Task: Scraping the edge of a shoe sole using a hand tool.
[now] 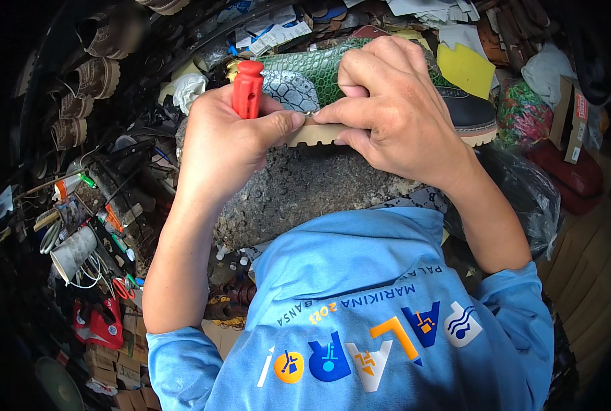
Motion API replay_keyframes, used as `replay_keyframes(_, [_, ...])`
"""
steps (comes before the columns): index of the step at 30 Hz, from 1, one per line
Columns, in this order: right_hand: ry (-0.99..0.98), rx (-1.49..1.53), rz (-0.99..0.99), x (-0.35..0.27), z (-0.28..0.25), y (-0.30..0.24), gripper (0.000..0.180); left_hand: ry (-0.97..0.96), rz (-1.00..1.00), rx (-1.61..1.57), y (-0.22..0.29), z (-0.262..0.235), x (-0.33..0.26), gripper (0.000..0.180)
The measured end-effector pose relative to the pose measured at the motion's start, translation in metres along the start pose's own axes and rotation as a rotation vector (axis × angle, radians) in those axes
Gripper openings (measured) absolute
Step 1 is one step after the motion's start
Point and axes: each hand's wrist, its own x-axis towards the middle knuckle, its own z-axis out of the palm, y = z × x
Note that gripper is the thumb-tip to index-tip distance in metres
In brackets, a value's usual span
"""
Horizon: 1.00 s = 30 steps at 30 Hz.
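Note:
A shoe (322, 74) with a green scaly upper, a grey-white patterned patch and a dark toe lies on its beige lugged sole (316, 134), toe to the right. My left hand (225, 137) is closed around a red tool handle (248, 90) that stands upright from the fist; its shaft is hidden. The left thumb presses on the sole's edge. My right hand (401, 103) is closed on the shoe's near side, index fingertip at the seam above the sole and thumb against the sole. Both sets of fingertips almost meet there. Whether thread lies between them is too small to tell.
Beneath the shoe is a rough, dark, stone-like block (285, 195). Brown shoes (96, 79) line the far left. Tools, cables and a white cup (72, 253) clutter the left side. A yellow sheet (464, 70) and plastic bags (521, 198) lie to the right.

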Motion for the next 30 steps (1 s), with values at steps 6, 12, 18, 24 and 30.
replay_keyframes(6, [0.029, 0.013, -0.027, 0.002, 0.001, 0.003, 0.031, 0.007, -0.048, -0.032, 0.004, 0.003, 0.004, 0.015])
replay_keyframes(12, [0.014, 0.016, -0.018, 0.003, 0.0, 0.002, 0.032, 0.022, -0.043, -0.042, 0.001, 0.004, 0.006, 0.015])
replay_keyframes(18, [0.01, 0.001, -0.022, 0.008, -0.003, -0.003, 0.033, 0.031, -0.048, -0.007, 0.004, 0.005, 0.005, 0.015])
replay_keyframes(24, [0.01, 0.001, -0.014, 0.001, 0.001, 0.001, 0.033, 0.035, -0.075, 0.008, 0.006, 0.005, 0.005, 0.016])
replay_keyframes(30, [0.017, 0.002, -0.022, 0.009, -0.005, -0.007, 0.034, 0.052, -0.062, 0.057, 0.007, 0.008, 0.004, 0.016])
